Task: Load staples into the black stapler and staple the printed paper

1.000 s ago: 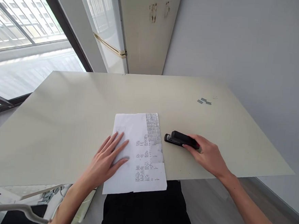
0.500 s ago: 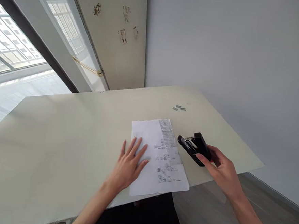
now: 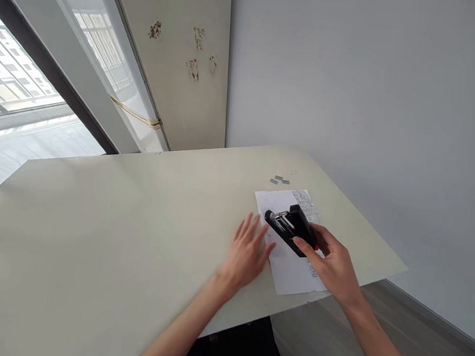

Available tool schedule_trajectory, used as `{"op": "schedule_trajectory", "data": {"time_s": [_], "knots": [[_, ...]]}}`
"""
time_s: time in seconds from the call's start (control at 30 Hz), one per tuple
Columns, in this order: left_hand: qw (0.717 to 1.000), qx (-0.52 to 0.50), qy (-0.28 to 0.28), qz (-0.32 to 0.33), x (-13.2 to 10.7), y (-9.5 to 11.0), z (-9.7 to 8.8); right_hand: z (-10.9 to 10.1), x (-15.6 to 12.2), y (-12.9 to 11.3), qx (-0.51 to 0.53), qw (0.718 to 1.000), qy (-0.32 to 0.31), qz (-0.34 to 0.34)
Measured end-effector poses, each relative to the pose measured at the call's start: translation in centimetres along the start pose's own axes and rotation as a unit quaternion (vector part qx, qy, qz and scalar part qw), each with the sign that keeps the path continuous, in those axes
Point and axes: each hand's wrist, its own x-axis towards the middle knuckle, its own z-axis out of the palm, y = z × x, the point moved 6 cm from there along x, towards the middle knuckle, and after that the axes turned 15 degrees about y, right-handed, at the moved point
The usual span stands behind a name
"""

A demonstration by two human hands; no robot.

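My right hand (image 3: pixel 333 263) grips a black stapler (image 3: pixel 293 229), thumb on the near side and fingers round its back end. The stapler's jaw is swung apart and points left, with bright metal showing inside. Beneath it lies a printed paper sheet (image 3: pixel 291 274), partly covered by the stapler and my right hand. At the sheet's left edge is my left hand (image 3: pixel 246 252), fingers spread and holding nothing. Whether its fingertips touch the paper I cannot tell.
A few short grey staple strips (image 3: pixel 280 180) lie beyond the paper on the pale table (image 3: pixel 115 234). A grey wall (image 3: pixel 368 100) rises behind the table's right side. At the back left stands a cream panel (image 3: pixel 185 104) with brown marks, beside a window (image 3: pixel 17 70).
The paper has slid right across the table, passing under the stapler. My left hand has moved right with it, from lying flat on the paper to its left edge. The stapler stays gripped.
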Motion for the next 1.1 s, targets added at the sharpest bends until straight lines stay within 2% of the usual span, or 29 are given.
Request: {"op": "schedule_trajectory", "data": {"time_s": [0.03, 0.1, 0.2, 0.27, 0.33, 0.47, 0.63, 0.9, 1.1], "knots": [[1.000, -0.022, 0.000, -0.014, -0.5, -1.4, -1.8, 1.0, 0.1, -0.4, -0.003, 1.000, -0.015, -0.011], [0.994, -0.057, 0.022, -0.096, -1.6, -5.2, -6.1, 3.5, 0.2, -1.3, -0.016, 0.997, -0.053, -0.046], [0.983, -0.043, 0.067, -0.165, -3.3, -9.5, -12.1, 8.1, -0.1, -2.9, -0.028, 0.986, -0.126, -0.105], [0.970, -0.031, 0.103, -0.216, -4.3, -11.5, -14.9, 11.2, -0.6, -3.9, -0.025, 0.975, -0.176, -0.134], [0.954, -0.032, 0.135, -0.264, -5.2, -12.7, -16.5, 13.9, -1.0, -4.8, -0.016, 0.961, -0.225, -0.160], [0.934, -0.068, 0.163, -0.311, -6.1, -13.3, -16.8, 17.6, -1.5, -5.5, 0.014, 0.937, -0.288, -0.199], [0.920, -0.110, 0.179, -0.331, -6.3, -13.2, -16.5, 18.8, -1.0, -4.5, 0.038, 0.929, -0.325, -0.175], [0.904, -0.145, 0.196, -0.352, -6.7, -13.4, -16.4, 18.8, -0.6, -2.2, 0.092, 0.958, -0.250, -0.101], [0.876, -0.144, 0.259, -0.382, -7.1, -13.5, -17.3, 18.7, -0.9, -1.8, 0.094, 0.966, -0.221, -0.095]]}}
